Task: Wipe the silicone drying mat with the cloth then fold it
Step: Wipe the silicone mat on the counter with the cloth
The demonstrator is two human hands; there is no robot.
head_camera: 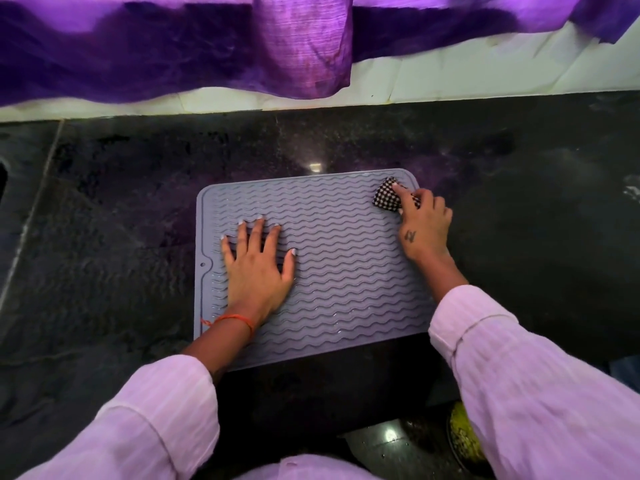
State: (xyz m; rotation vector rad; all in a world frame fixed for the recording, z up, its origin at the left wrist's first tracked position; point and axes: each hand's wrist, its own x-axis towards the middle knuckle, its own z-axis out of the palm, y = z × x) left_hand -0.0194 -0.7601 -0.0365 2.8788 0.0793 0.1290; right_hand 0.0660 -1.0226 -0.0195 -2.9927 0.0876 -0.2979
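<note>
A grey silicone drying mat (346,271) with wavy ridges lies flat on the dark stone counter, its near edge reaching the counter's front. My left hand (258,268) rests palm down on the mat's left half, fingers spread. My right hand (424,225) presses a small black-and-white checked cloth (387,195) onto the mat's far right corner, fingers closed over part of it. Small water drops show along the mat's near ridges.
The dark granite counter (121,237) stretches left and right of the mat. A purple curtain (207,46) hangs over the white tiled wall (450,74) at the back. A dark opening (2,181) sits at the far left edge. Below the counter's edge lies a yellowish object (464,434).
</note>
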